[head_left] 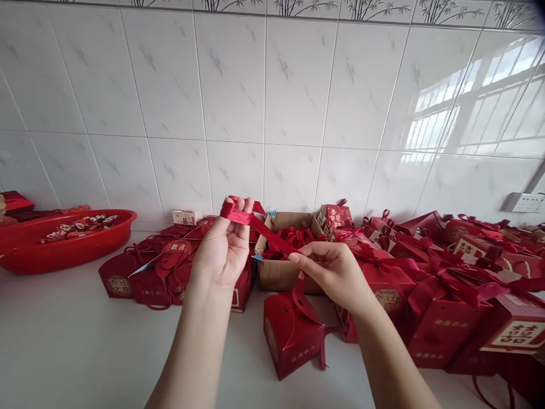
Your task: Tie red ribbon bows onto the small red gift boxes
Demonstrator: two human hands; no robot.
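My left hand [223, 247] is raised palm toward me, its fingertips pinching the top end of a red ribbon [259, 227]. The ribbon runs down to the right into my right hand [334, 270], whose fingers are closed on its lower part. Both hands hover above a small red gift box [289, 335] that stands on the white counter [63, 341] with its flap up. Behind the hands, an open cardboard box [283, 272] holds more red ribbons.
A red plastic basin [59, 241] with small wrapped items sits at the far left. Flat red boxes [145, 272] lie left of the hands. Several finished red boxes with bows [447, 289] crowd the right side. A white tiled wall [264, 102] rises behind.
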